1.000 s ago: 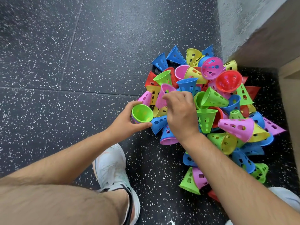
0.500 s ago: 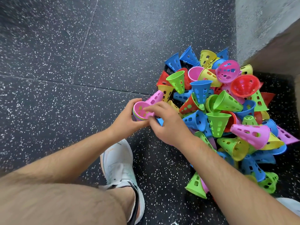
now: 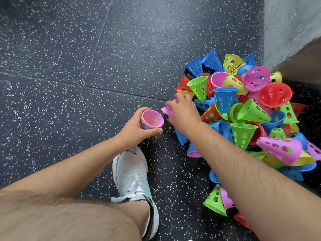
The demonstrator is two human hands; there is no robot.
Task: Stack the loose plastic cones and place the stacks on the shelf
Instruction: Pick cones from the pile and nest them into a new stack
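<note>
Speckled black floor (image 3: 69, 84), and on it one big heap of loose cones (image 3: 243, 134), far too many to count. Left hand (image 3: 133, 131) curls round the one nested stack (image 3: 152, 119), pink on top, mouth up. Right hand (image 3: 184, 115), nearer the heap, pinches a single pink cone (image 3: 167, 110) just right of that stack, lying sideways, rim toward it, tip pointing away

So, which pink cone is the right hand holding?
The loose pink cone at the pile's left edge, gripped by the right hand, beside the stack the left hand holds, not nested in it.
</note>
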